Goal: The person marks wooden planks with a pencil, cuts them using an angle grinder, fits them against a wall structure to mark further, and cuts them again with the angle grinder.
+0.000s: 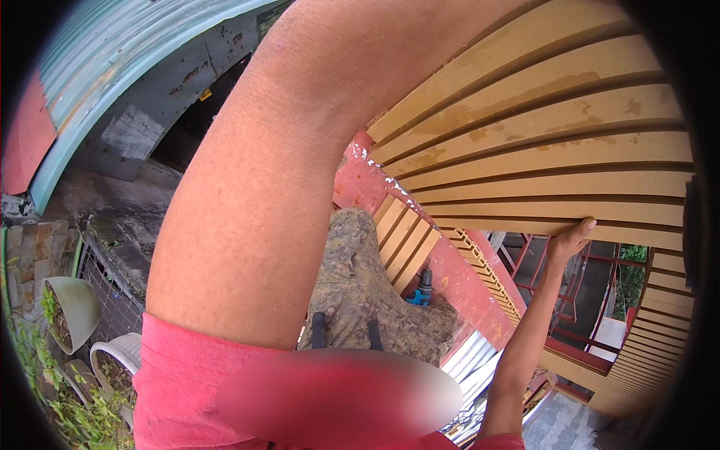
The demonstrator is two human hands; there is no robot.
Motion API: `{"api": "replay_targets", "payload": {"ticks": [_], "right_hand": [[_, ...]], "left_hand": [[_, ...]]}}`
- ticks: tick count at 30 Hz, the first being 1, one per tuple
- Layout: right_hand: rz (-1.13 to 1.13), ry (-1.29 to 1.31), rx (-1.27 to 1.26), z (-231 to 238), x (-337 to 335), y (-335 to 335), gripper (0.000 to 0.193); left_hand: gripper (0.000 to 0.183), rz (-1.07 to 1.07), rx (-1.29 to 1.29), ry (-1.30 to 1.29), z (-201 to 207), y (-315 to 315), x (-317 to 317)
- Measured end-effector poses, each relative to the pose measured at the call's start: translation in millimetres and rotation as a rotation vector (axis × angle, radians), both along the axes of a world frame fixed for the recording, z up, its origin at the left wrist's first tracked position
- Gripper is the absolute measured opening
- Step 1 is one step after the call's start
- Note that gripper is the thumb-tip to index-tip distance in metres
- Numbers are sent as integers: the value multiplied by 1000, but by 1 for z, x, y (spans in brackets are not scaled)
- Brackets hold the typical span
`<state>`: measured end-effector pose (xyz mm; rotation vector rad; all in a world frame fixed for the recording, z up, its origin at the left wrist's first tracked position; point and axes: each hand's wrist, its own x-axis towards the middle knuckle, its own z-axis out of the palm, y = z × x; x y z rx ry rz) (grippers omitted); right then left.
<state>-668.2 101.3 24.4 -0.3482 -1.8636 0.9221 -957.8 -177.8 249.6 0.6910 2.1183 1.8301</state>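
A large panel of tan slats (540, 150) with dark gaps between them spreads over the upper right. My right hand (574, 238) is at its lower edge, the thumb lying over the edge slat and the fingers mostly hidden behind it. My left arm rises across the picture toward the top of the panel, where the hand passes out of view. A blue and black cordless drill (421, 291) rests by my camouflage-clad leg (360, 277), apart from both hands.
Beneath me runs a red painted metal beam (465, 277) with chipped paint, beside a smaller slatted piece (409, 244). At right, red metal framing (536, 259) borders a drop to a lower floor (566, 424). Potted plants (71, 315) and a corrugated roof (120, 56) stand left.
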Motion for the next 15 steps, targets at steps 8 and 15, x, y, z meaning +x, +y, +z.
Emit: {"api": "replay_targets", "payload": {"ticks": [8,15], "right_hand": [[25,-1,-53,-4,7,17,84],[49,-4,-15,1,2,0,86]], "left_hand": [[107,-30,50,21,-19,-6,9],[110,-21,142,46,-30,-26,16]]}}
